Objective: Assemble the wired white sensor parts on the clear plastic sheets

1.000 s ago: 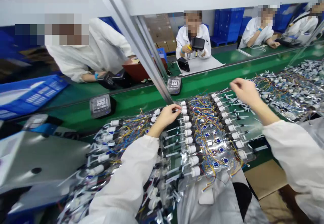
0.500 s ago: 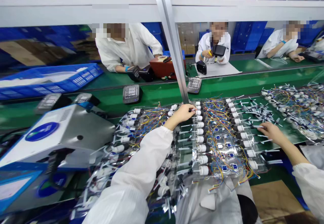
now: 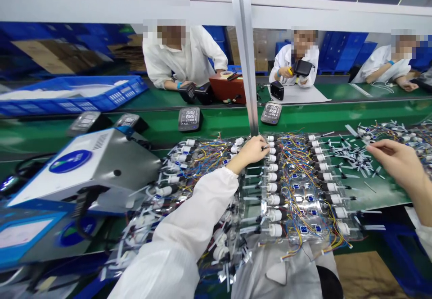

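Observation:
My left hand [image 3: 252, 151] reaches to the far end of the left row of small white-capped pumps [image 3: 272, 177]. Its thumb and fingers pinch the outer end of one pump, where a dark bit shows at the fingertips. Wires and small blue circuit boards [image 3: 303, 228] lie between the two pump rows on clear plastic. My right hand [image 3: 400, 159] is raised beside a loose pile of pale tubes with black connectors [image 3: 354, 157]. Its fingers are stretched out, with nothing visible in them. One pale tube [image 3: 351, 130] is apart from the fingertips, beyond the pile; whether it touches anything, I cannot tell.
More wired pumps [image 3: 189, 157] cover the left side, and another heap [image 3: 401, 134] lies far right. A grey-white machine [image 3: 101, 168] stands left. Display units [image 3: 189, 119] sit on the green surface beyond a metal post [image 3: 248, 65]. Co-workers in white sit opposite.
My right hand has lifted away from the near pump row to the right of the pile. A pale tube now shows beyond the pile. My left hand stays at the far pumps; the view has shifted.

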Demonstrator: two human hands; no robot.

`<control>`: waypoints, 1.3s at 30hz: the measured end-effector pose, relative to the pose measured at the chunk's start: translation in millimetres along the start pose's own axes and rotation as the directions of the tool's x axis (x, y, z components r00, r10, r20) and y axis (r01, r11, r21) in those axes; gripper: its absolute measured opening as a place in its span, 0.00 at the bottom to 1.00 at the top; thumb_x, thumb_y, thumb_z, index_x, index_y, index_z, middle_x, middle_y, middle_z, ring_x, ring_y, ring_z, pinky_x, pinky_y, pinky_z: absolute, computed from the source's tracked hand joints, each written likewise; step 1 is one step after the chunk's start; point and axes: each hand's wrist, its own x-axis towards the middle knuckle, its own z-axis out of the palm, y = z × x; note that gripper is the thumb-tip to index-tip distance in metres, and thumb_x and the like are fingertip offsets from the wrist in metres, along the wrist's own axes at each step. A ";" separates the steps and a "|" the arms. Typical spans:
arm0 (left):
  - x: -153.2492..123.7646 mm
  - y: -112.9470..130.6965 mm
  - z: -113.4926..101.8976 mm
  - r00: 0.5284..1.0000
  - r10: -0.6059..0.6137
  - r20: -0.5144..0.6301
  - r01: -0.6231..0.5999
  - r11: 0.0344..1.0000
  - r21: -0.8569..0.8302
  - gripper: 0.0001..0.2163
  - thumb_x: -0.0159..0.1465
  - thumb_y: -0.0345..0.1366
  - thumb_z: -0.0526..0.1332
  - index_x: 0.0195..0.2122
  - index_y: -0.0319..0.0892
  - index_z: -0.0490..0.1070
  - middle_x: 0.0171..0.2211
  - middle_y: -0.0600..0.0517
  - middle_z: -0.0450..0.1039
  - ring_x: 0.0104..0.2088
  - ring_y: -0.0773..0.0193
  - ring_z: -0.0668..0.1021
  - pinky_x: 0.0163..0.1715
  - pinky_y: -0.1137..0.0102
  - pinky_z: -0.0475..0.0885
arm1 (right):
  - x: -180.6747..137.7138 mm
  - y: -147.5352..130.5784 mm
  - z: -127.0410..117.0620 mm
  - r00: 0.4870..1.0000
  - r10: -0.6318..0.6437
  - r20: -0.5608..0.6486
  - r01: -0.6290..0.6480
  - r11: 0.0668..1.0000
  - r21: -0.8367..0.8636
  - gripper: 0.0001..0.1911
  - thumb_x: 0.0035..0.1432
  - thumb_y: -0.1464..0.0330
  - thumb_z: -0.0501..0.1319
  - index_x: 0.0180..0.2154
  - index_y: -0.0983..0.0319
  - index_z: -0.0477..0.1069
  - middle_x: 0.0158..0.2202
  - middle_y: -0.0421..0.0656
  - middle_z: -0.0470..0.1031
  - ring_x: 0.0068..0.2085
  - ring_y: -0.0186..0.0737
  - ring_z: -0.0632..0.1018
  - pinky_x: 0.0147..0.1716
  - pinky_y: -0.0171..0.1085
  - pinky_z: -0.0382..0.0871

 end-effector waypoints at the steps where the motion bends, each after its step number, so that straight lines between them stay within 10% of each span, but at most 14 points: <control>1: 0.7 1.8 -2.9 0.998 -0.010 -0.064 0.009 1.000 -0.026 0.12 0.66 0.39 0.66 0.47 0.42 0.83 0.48 0.42 0.78 0.50 0.50 0.78 0.57 0.58 0.71 | 2.6 -22.5 9.3 0.999 -0.019 0.051 0.014 0.997 0.078 0.27 0.54 0.39 0.66 0.34 0.56 0.81 0.30 0.51 0.81 0.28 0.40 0.76 0.30 0.44 0.66; 4: 5.1 11.1 -15.8 0.969 -0.065 -0.238 -0.003 0.961 -0.275 0.15 0.69 0.42 0.62 0.52 0.40 0.79 0.48 0.42 0.78 0.50 0.53 0.79 0.55 0.59 0.72 | 10.1 -88.0 47.2 0.974 -0.169 0.151 0.126 0.958 0.260 0.23 0.57 0.45 0.67 0.34 0.58 0.80 0.33 0.48 0.82 0.32 0.41 0.78 0.34 0.43 0.69; 8: 10.0 28.0 -39.2 0.995 -0.002 -0.105 -0.070 0.725 -0.685 0.23 0.67 0.41 0.65 0.62 0.39 0.71 0.52 0.41 0.79 0.47 0.57 0.81 0.48 0.63 0.77 | 23.0 -153.8 106.9 0.901 -0.388 0.195 0.281 0.863 0.421 0.15 0.62 0.54 0.67 0.34 0.59 0.79 0.33 0.44 0.80 0.33 0.40 0.77 0.35 0.40 0.70; 13: 13.3 34.3 -76.2 0.993 -0.018 -0.119 -0.044 0.868 -0.495 0.25 0.63 0.40 0.70 0.60 0.41 0.73 0.53 0.41 0.79 0.47 0.55 0.82 0.45 0.64 0.77 | 42.0 -188.8 160.0 0.811 -0.557 0.181 0.445 0.787 0.428 0.08 0.63 0.64 0.67 0.32 0.60 0.79 0.31 0.43 0.78 0.31 0.38 0.75 0.33 0.38 0.67; 21: 43.6 18.7 -86.5 0.978 0.120 0.170 -0.078 0.969 -0.236 0.10 0.65 0.40 0.68 0.44 0.41 0.83 0.39 0.47 0.83 0.37 0.58 0.82 0.39 0.68 0.74 | 57.4 -196.7 208.4 0.791 -0.604 0.095 0.519 0.745 0.419 0.06 0.63 0.67 0.67 0.32 0.60 0.78 0.31 0.42 0.78 0.33 0.39 0.76 0.35 0.37 0.68; 26: 49.1 -1.5 -46.7 0.998 0.055 0.035 -0.044 0.961 -0.274 0.08 0.66 0.38 0.66 0.35 0.40 0.81 0.37 0.47 0.82 0.37 0.60 0.81 0.42 0.68 0.73 | 52.0 -181.9 255.4 0.836 -0.532 0.137 0.477 0.827 0.298 0.06 0.66 0.66 0.64 0.36 0.61 0.77 0.35 0.44 0.78 0.35 0.40 0.76 0.38 0.38 0.69; 31: 37.4 -20.3 -7.8 0.999 -0.054 -0.003 0.050 0.937 -0.345 0.11 0.71 0.38 0.59 0.43 0.38 0.79 0.33 0.49 0.82 0.31 0.62 0.81 0.35 0.70 0.74 | 37.3 -165.4 282.2 0.775 -0.594 0.218 0.547 0.802 0.240 0.09 0.67 0.73 0.60 0.41 0.60 0.79 0.40 0.48 0.77 0.44 0.46 0.74 0.49 0.44 0.67; 39: 31.3 -34.8 3.6 0.990 -0.133 -0.037 0.108 0.915 -0.389 0.11 0.68 0.40 0.64 0.44 0.40 0.84 0.40 0.45 0.85 0.41 0.55 0.84 0.44 0.65 0.76 | 43.0 -154.2 289.4 0.739 -0.619 0.266 0.567 0.785 0.250 0.10 0.65 0.74 0.61 0.47 0.59 0.75 0.42 0.47 0.78 0.46 0.48 0.74 0.51 0.45 0.67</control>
